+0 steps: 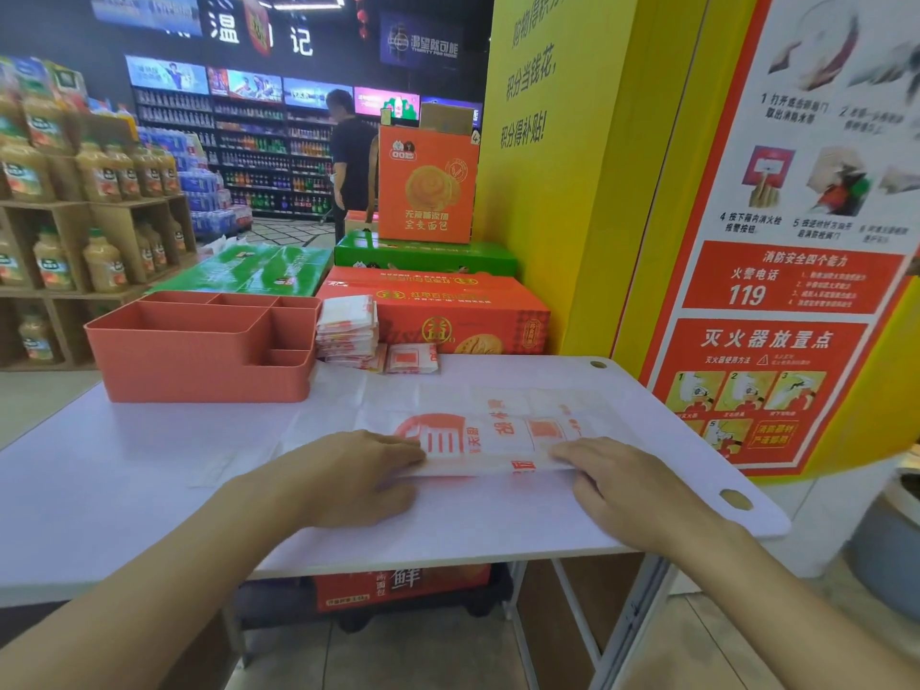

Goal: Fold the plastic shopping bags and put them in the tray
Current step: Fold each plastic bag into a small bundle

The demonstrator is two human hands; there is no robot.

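Observation:
A white plastic shopping bag [503,430] with red print lies flat on the white table [149,490], its near edge folded over. My left hand [348,475] rests on the bag's left end and my right hand [632,485] on its right end, fingers laid out nearly flat along the fold. The salmon-coloured tray [199,361] with several compartments stands at the table's back left. Right of the tray sits a stack of folded bags [348,331], with two small folded bags [413,358] beside it.
Orange and green cartons [433,311] are stacked behind the table. A yellow pillar and a red fire-safety poster [776,291] stand at the right. Shelves of juice bottles [74,191] lie to the left. A person [351,161] stands in the far aisle.

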